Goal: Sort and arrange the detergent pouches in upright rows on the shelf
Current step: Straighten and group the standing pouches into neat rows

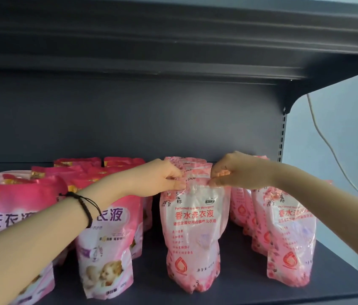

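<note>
Detergent pouch [192, 234], pale pink, stands upright at six o'clock from the view's centre, held by its top seal. The left hand [158, 178] pinches the seal's left corner and the right hand [237, 172] pinches its right corner. The hands are close together, with only the width of the seal between them.

At twelve o'clock from the held pouch, more pale pouches [192, 165] file toward the back wall. A second pale row [290, 238] stands at three o'clock. Darker pink pouches [107, 249] stand at nine o'clock, partly hidden by the left forearm. All sit on a dark shelf [239, 289].

I judge this to be the step of squaring the front pouch of the middle row. Next I would let go gently, because a soft pouch may slump.
</note>
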A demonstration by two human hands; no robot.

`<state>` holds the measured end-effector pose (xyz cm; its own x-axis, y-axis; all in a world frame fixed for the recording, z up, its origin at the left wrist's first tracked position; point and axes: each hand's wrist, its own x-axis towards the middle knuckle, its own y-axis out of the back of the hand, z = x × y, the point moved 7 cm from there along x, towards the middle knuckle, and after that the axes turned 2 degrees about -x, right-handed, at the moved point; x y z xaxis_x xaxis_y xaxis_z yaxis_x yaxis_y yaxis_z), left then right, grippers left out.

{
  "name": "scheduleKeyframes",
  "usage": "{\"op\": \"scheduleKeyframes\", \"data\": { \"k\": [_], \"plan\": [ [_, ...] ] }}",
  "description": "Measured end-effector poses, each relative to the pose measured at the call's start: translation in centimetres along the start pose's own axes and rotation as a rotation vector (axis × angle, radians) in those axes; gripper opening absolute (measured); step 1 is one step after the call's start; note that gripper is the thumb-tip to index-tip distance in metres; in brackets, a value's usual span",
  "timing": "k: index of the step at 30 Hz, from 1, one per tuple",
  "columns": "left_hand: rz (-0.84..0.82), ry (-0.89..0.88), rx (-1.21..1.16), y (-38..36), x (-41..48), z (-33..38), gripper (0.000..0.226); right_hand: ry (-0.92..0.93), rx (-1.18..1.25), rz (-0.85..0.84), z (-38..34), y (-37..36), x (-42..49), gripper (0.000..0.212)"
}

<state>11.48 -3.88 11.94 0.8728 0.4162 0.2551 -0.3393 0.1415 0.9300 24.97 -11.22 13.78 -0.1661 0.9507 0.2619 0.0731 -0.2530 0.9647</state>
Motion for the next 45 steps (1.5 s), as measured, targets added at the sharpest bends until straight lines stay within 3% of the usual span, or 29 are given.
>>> {"op": "scheduleKeyframes", "data": {
  "k": [2, 6, 8, 11, 13, 15, 18, 23, 32, 39, 42, 45],
  "plan": [
    [0.028, 0.017, -0.033, -0.3, -0.3, -0.2, 0.044, -0.04, 0.008, 0.035, 0.2, -0.3, -0.4, 0.023],
    [0.22, 0.019, -0.117, -0.5, -1.2, 0.0, 0.012, -0.12, 0.117, 0.181, 0.6, -0.8, -1.3, 0.023],
    [0.278, 0.01, -0.108, -0.4, -1.6, 0.6, 0.011, -0.147, 0.199, 0.287, 0.7, -1.3, -1.9, 0.022],
    [0.34, 0.045, 0.159, 0.0, -2.2, 1.7, 0.018, -0.203, 0.389, 0.43, 0.6, -1.9, -2.9, 0.022],
    [0.466, -0.02, 0.295, 0.2, -3.1, 3.0, 0.029, -0.251, 0.561, 0.511, 0.9, -2.6, -3.8, 0.018],
    [0.703, -0.099, 0.094, -0.5, -5.2, 4.0, 0.04, -0.266, 0.79, 0.612, 1.4, -3.9, -5.1, 0.019],
    [1.12, -0.039, -0.442, -5.1, -8.8, 3.0, 0.039, -0.285, 1.082, 0.731, 1.9, -7.8, -6.7, 0.021],
    [1.337, 0.197, -0.814, -11.4, -9.2, 0.0, 0.029, -0.35, 1.198, 0.74, 1.1, -14.2, -7.4, 0.027],
    [1.177, 0.334, -0.981, -15.6, -8.2, -2.8, 0.015, -0.356, 1.091, 0.775, 0.6, -15.1, -7.6, 0.056],
    [0.998, 0.317, -0.902, -14.9, -8.5, -3.0, 0.016, -0.406, 1.009, 0.702, 0.9, -15.2, -7.7, 0.042],
    [0.858, 0.32, -0.764, -14.3, -9.1, -3.7, 0.015, -0.429, 0.902, 0.66, 0.8, -15.3, -7.9, 0.022],
    [0.726, 0.318, -0.618, -13.6, -9.7, -4.1, 0.018, -0.469, 0.818, 0.638, 0.4, -15.2, -8.1, 0.017]
  ]
}}
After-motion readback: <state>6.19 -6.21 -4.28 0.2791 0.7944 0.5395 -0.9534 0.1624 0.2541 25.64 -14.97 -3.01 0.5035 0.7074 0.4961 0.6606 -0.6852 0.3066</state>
